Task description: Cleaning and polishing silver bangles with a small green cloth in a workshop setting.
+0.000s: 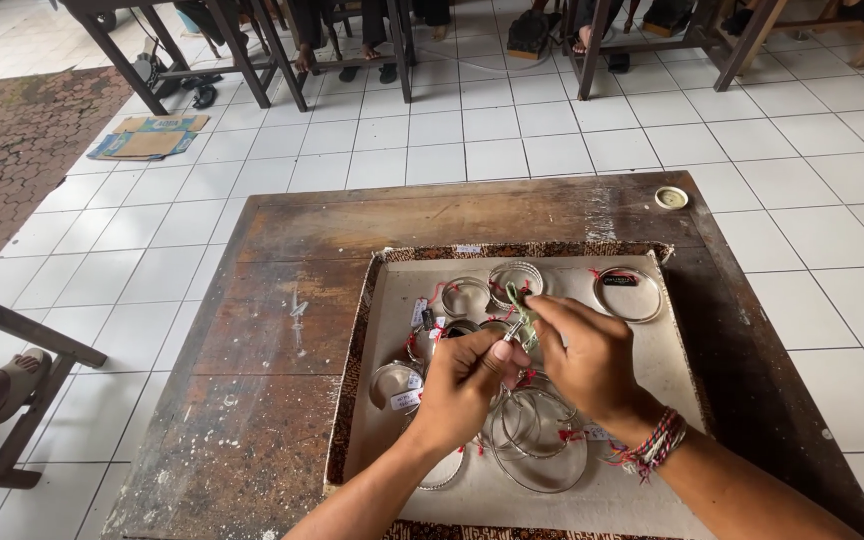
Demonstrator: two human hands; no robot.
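A white-tiled floor (512, 140) runs back to dark chair and table legs, and a worn wooden counter (282, 330) stands in front. On its near right part lies a pale tray (672, 360) with a patterned cloth border. Silver bangles with small tags lie scattered on the tray: one bangle with a red thread (629, 293) near the tray's far right corner, a pile of thin bangles (537, 440) near its near edge, under the wrists. A small round tin (671, 197) sits at the counter's far right corner.

Both hands meet over the middle of the tray. The left hand (462, 385) pinches a small silver piece (513, 328) between thumb and fingertips. The right hand (587, 355), wearing a braided wristband (652, 447), closes its fingers on a small green tag (522, 305) just beside that piece.
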